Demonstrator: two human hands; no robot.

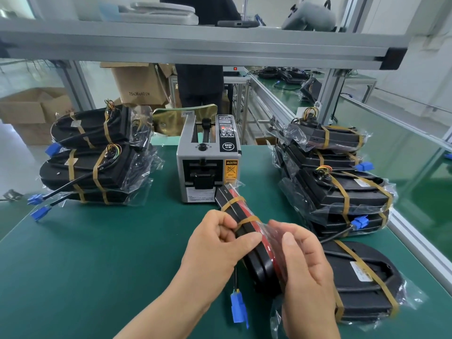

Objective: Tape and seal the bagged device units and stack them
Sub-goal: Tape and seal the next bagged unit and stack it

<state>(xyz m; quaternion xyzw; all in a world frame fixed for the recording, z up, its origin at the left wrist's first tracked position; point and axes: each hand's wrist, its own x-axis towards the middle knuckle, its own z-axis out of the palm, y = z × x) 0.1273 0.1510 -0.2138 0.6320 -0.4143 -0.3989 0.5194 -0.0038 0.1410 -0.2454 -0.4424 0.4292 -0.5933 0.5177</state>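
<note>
Both hands on one bagged unit [231, 204] now, held on edge over the green mat [110, 253], just in front of the tape dispenser [208, 157]. My left hand [217, 245] pinches the brown tape strip [248, 220] against it; my right hand [305, 265] curls round the bag's near end. Left stack [97, 172] and right stack [347, 194] flank it.

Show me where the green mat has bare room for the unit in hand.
The widest bare stretch of green mat lies front left, between the left stack, the tape dispenser and the left hand pinching the held unit. A narrower gap runs between dispenser and left stack. The right side is crowded: right stacks and a lone unit sit beside the right hand.
</note>
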